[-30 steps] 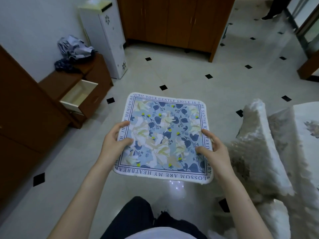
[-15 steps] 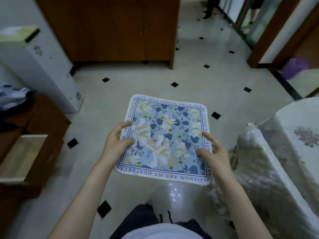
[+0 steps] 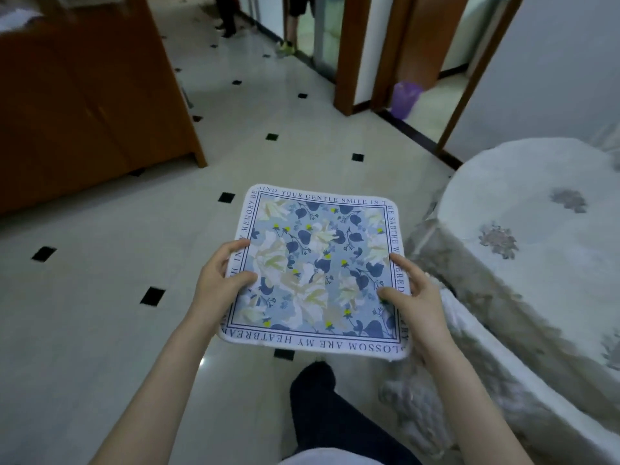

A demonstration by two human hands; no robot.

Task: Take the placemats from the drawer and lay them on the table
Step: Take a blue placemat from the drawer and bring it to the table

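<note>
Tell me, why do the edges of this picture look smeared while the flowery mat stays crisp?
Head view: the placemat held by the left hand and right hand is sharp, its border lettering readable; the covered table and wooden cabinet are blurred; door frames bow from the wide lens; a small glare spot sits on the tiled floor.

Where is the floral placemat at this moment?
In the head view, the square blue floral placemat is held flat above the tiled floor between the left hand and right hand, left of the white-clothed table.
</note>
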